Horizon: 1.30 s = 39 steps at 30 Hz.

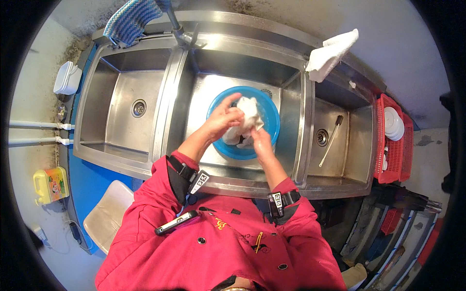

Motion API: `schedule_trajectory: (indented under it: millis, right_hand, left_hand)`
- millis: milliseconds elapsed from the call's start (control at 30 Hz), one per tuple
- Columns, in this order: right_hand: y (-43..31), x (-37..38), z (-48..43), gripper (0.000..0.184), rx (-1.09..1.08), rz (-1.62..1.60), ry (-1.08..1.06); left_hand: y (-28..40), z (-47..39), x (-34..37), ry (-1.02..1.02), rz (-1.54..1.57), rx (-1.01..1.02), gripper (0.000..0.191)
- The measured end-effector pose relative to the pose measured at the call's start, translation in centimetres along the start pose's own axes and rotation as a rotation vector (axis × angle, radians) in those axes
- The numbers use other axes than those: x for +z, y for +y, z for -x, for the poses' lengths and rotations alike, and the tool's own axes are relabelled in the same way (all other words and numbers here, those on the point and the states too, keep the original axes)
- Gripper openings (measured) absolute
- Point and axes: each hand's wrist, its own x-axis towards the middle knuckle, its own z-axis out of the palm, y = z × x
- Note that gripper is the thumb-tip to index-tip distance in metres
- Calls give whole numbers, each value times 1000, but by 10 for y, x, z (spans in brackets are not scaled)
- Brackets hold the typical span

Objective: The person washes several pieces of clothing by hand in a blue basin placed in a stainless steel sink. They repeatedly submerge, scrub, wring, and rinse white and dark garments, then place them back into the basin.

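Note:
A round blue plastic basin (271,136) stands in the middle bay of a stainless steel sink, with whitish wet pieces low inside it. Over the basin, my right hand (261,140) grips the lower edge of a bunched white cloth (249,111). My left hand (225,118) is at the cloth's left side, its index finger stretched out and the others curled; whether it pinches any cloth is unclear. What lies beneath the cloth is mostly hidden.
A faucet (184,36) rises behind the sink, beside a striped knitted cloth (133,20). Another white cloth (331,54) hangs at the back right. The right bay (346,160) holds a thin brush (331,140). Red plastic baskets (395,160) with white dishes stand beyond it.

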Motion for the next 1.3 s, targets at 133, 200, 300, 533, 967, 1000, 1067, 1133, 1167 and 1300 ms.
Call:
schedule_trajectory:
  millis: [133, 200, 300, 533, 967, 1000, 1067, 1133, 1167, 1300]
  right_hand:
    - [-26, -9, 11, 33, 38, -460, -29]
    - [-36, -10, 13, 33, -6, -649, -88]
    - [-45, -13, 15, 31, 49, -701, -88]
    - [-71, -57, 25, 27, -56, -503, -62]
    - [-75, -120, 5, 34, -164, -498, 196]
    - [-74, -123, 4, 35, -163, -515, 208]
    - [-70, -129, 3, 39, -208, -532, 174]
    - [-68, -135, 2, 48, -230, -543, 163]
    - [-66, -138, 2, 48, -235, -565, 173]
    - [-63, -152, 4, 50, -303, -597, 198]
  left_hand:
    - [-33, -6, -25, 309, -246, -110, 77]
    - [-61, -2, -25, 230, -290, -179, 65]
    - [-87, -4, -23, 144, -295, -264, 47]
    - [-79, 7, -43, 161, -96, -93, 22]
    - [6, 71, -111, 442, 67, 123, 24]
    - [8, 72, -117, 474, 69, 196, 24]
    - [11, 75, -128, 509, 98, 344, 21]
    - [15, 80, -138, 548, 145, 453, 21]
    - [18, 83, -143, 565, 169, 508, 20]
    - [35, 97, -152, 618, 113, 528, 20]
